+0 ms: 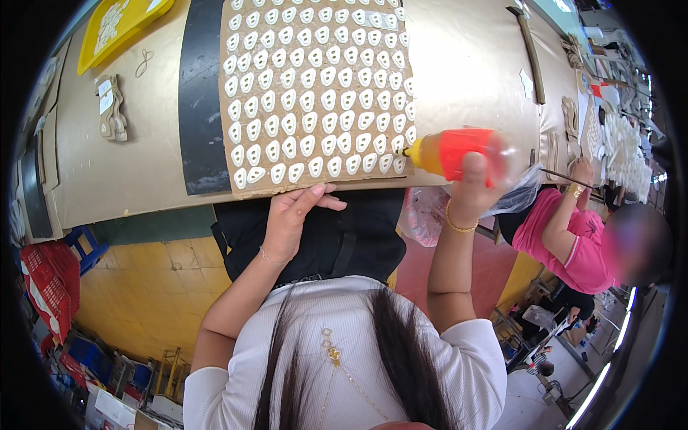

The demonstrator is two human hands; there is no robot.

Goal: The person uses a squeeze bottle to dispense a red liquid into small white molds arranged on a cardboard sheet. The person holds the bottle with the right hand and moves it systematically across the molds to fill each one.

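My right hand [469, 183] is wrapped round a squeeze bottle [464, 152] with a red band and a yellow nozzle. The bottle lies tilted, its dark tip pointing left at the right edge of a brown board [301, 185]. Rows of small white rounded-triangle pieces [315, 166], each with dark marks in its middle, cover this board. At the board's near edge is my left hand [290, 218], its thumb and fingers stretched out and apart, holding nothing that I can see. The bottle is slightly blurred.
Left of the board lies a black strip [201, 129]. Farther left are a yellow tray [118, 32] with white bits and some tan cut pieces [111, 107]. A hammer [530, 57] lies at the far right. Beyond the plastic bag [527, 188], a co-worker in pink [562, 236] works.
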